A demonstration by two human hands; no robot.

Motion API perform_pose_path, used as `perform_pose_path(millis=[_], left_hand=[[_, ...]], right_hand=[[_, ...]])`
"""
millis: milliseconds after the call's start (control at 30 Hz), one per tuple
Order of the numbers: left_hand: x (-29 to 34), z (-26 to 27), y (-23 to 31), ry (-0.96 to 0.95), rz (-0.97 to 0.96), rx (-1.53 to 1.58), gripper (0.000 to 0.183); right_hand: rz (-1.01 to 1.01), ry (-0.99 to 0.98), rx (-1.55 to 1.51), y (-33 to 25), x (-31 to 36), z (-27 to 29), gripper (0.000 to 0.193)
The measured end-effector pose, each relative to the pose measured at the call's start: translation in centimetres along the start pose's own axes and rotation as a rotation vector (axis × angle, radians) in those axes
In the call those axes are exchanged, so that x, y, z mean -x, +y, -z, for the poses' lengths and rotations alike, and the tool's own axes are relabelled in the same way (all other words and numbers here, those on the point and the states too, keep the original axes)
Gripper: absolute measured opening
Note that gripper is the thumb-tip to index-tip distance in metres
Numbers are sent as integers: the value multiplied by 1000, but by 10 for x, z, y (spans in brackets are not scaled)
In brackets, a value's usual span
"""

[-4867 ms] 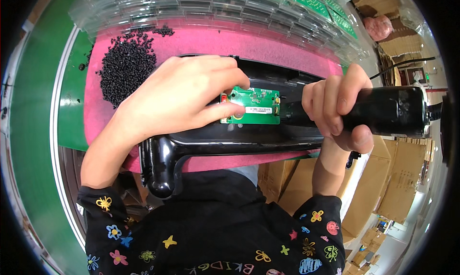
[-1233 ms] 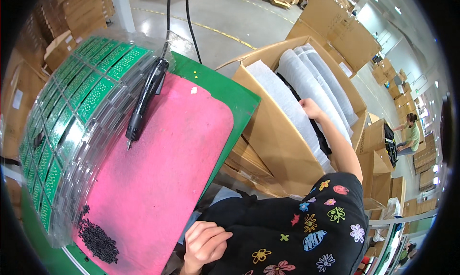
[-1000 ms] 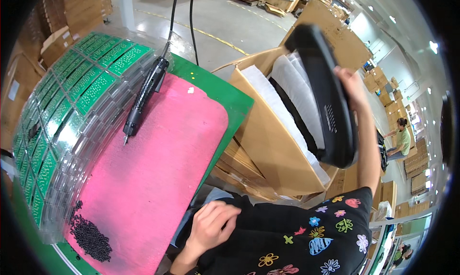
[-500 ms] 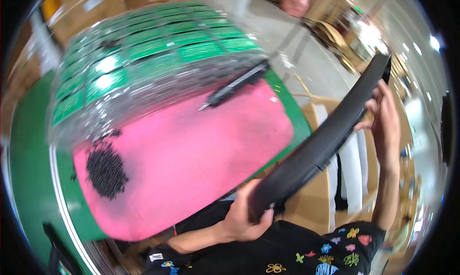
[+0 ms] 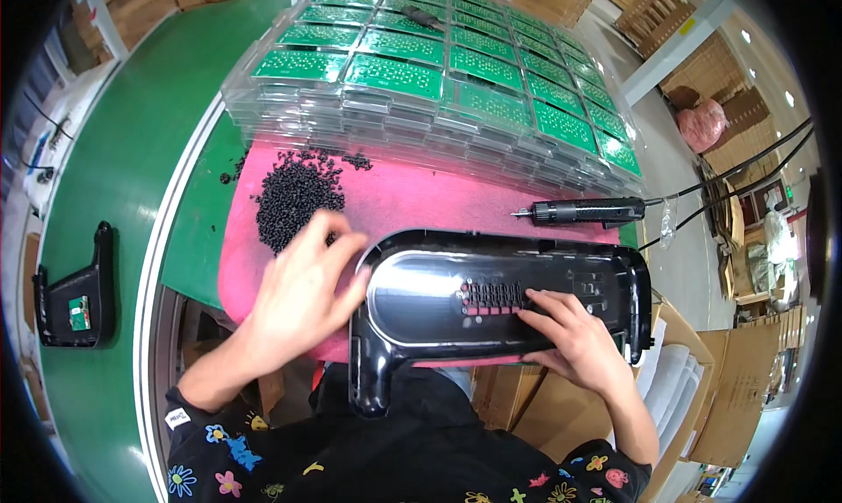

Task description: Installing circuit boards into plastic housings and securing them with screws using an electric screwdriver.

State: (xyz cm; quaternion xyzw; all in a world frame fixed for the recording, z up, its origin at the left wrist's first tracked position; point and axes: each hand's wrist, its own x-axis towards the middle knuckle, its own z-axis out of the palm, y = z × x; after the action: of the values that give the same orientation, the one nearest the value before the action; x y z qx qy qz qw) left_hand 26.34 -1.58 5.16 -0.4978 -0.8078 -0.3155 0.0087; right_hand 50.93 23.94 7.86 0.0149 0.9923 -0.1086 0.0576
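Observation:
A black plastic housing (image 5: 421, 301), long and rounded with a leg at its near left corner, lies hollow side up over the pink mat's near edge. The mat shows through small slots near its middle. My right hand (image 5: 579, 341) holds its near edge, fingers on the inner face beside the slots and thumb underneath. At its left end is my left hand (image 5: 298, 297), fingers loosely bent and apart, thumb by the rim, nothing visible in it. Just beyond that hand sits a pile of small black screws (image 5: 294, 196). A black electric screwdriver (image 5: 588, 212) lies behind the housing, bit pointing left.
Stacked clear trays of green circuit boards (image 5: 395, 75) stand at the back of the pink mat (image 5: 456, 196). Another black housing (image 5: 79, 301) with a small board lies on the green surface (image 5: 105, 152) at left. An open carton (image 5: 693, 328) stands at right; the screwdriver's cable (image 5: 745, 165) runs right.
The housing has come down from a raised, tilted hold at right and now lies flat, hollow side up. My left hand has let go of its end; my right hand has moved to its near edge.

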Motion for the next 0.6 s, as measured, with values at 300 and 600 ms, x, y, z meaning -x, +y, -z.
perform_pose_path(millis=[300,600], left_hand=[[-102,-46,-11,-154,-483,-169,39],[-117,-52,-45,-12,-537,-215,28]], right_hand=[[40,762,231,74,-140,60,35],[-142,644,83,128,-181,54,33]])
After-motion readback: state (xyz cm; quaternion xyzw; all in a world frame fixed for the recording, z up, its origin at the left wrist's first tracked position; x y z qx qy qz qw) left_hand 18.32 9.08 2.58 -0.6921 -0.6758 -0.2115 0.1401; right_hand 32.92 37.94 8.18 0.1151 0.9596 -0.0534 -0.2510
